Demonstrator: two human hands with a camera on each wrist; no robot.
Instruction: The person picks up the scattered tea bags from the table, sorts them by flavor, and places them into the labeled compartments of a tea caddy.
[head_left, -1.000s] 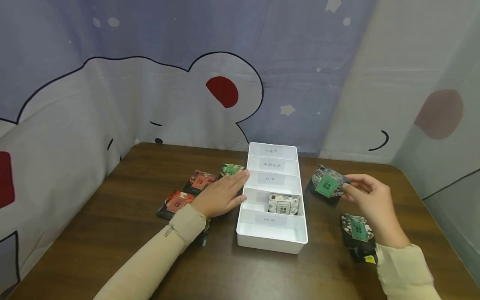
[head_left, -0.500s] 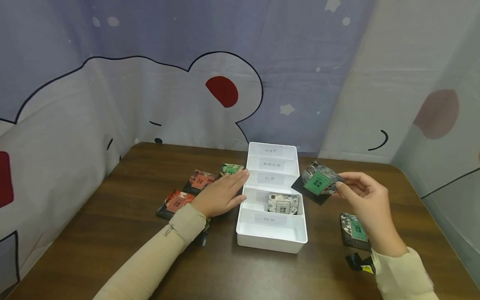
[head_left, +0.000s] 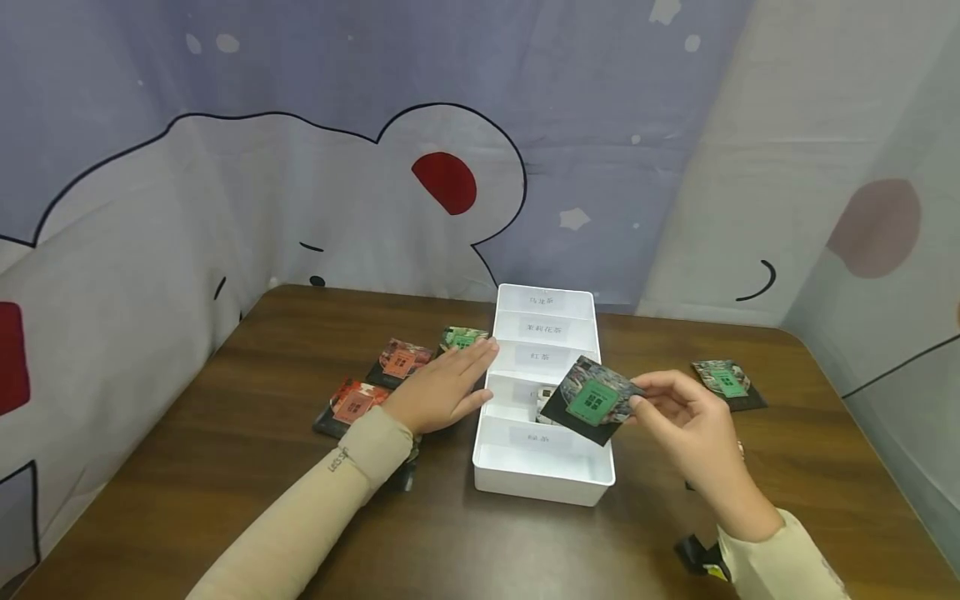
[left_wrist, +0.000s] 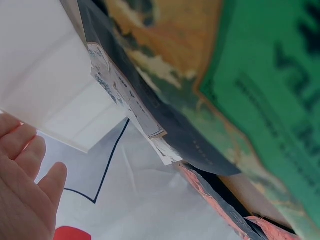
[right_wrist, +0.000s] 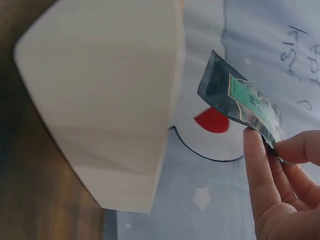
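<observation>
My right hand (head_left: 686,425) pinches one corner of a dark tea sachet (head_left: 592,402) with a green label, between thumb and fingers. The sachet is tilted and overlaps the right side of a white divided box (head_left: 543,492); the right wrist view shows the same sachet (right_wrist: 235,95) beside the box wall (right_wrist: 105,100). Behind it, a pale sachet (head_left: 544,398) in the box's second-nearest compartment is mostly hidden. My left hand (head_left: 442,392) lies with straight fingers at the box's left rim, nothing gripped. Paper labels mark the compartments.
Left of the box lie two red-labelled sachets (head_left: 399,362) and a green one (head_left: 462,337), partly behind my left hand. Another green-labelled sachet (head_left: 727,383) lies at the back right. A patterned curtain (head_left: 637,167) hangs behind the table (head_left: 450,542).
My right hand has carried the sachet left and nearer, over the box, covering most of the pale sachet. The back-right sachet has come into view. My left hand stays still.
</observation>
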